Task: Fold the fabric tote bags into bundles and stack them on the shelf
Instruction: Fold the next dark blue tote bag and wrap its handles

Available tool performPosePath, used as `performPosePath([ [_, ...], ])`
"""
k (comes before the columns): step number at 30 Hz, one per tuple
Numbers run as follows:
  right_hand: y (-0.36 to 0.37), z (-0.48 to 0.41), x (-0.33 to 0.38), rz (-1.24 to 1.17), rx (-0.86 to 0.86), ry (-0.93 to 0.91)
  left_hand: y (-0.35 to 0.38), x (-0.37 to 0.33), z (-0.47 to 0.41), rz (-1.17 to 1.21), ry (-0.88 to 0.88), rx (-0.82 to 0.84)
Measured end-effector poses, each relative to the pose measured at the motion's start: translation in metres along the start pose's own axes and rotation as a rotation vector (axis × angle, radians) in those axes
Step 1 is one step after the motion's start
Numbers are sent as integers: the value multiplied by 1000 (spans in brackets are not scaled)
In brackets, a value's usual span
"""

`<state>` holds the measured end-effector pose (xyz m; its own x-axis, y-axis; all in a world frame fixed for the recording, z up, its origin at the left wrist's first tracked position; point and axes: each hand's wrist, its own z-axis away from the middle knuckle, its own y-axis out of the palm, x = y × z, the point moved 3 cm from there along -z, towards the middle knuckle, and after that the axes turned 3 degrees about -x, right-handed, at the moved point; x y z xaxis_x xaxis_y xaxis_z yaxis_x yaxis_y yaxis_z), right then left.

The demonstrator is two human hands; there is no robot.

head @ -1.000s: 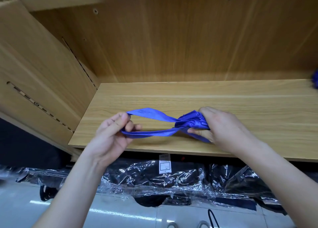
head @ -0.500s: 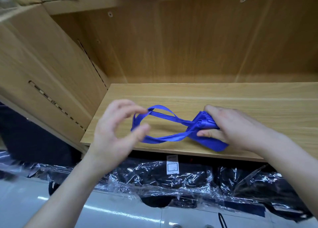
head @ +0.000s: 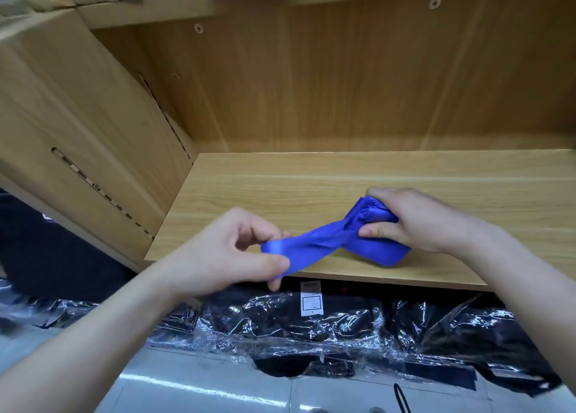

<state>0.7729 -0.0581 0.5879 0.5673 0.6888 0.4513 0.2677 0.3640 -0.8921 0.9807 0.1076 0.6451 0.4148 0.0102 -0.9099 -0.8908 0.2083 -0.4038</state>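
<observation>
A blue fabric tote bag [head: 378, 250] is bunched into a small bundle near the front edge of the wooden shelf [head: 311, 188]. My right hand [head: 414, 219] grips the bundle from above and the right, thumb pressed on its front. The bag's blue handle straps [head: 305, 245] stretch left from the bundle as one flat band. My left hand [head: 230, 253] pinches the end of the straps between thumb and fingers, just off the shelf's front left corner.
The shelf has a wooden back wall and a left side panel [head: 93, 138] with a slotted rail. Below the shelf lie dark items in crinkled clear plastic [head: 311, 325], one with a white label [head: 311, 300]. A pale floor shows at the bottom.
The straps were an open loop with my left hand loose around them; now my left hand pinches them flat together and pulls them taut. My right hand has bunched the bundle tighter.
</observation>
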Motion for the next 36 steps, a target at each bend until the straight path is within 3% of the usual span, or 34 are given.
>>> performPosePath([
  [4, 3, -1, 11, 3, -15, -31, -7, -10, -8, 262, 60, 101],
  [8, -1, 0, 21, -63, -38, -33, -16, -8, -17, 697, 131, 22],
  [13, -11, 7, 34, -30, -60, -80, -14, 0, -29, 821, 150, -74],
  [15, -15, 9, 37, 74, -59, -81, -15, 3, -30, 725, 94, -68],
  [19, -25, 6, 24, 269, -94, -3, -20, -2, -26, 192, -47, -48],
  [21, -25, 5, 26, 298, -88, -19, -16, -7, -24, -272, -138, 13],
  [23, -23, 5, 30, 321, -71, -34, -9, -7, -25, -971, -179, 77],
  [24, -24, 4, 31, 321, -71, -21, -3, -6, -25, -1252, -106, 72],
  [25, -26, 4, 31, 317, -71, 2, 2, -4, -25, -1385, 16, 35],
  [28, -32, 4, 31, 309, -70, 47, 2, 5, -23, -1353, 326, -115],
  [30, -35, 5, 30, 302, -76, 47, 0, 6, -24, -1174, 345, -190],
  [33, -37, 6, 25, 269, -84, 64, 12, 4, -23, -1011, 278, -106],
  [36, -40, 7, 19, 235, -89, 96, 30, 5, -22, -1018, 311, 14],
])
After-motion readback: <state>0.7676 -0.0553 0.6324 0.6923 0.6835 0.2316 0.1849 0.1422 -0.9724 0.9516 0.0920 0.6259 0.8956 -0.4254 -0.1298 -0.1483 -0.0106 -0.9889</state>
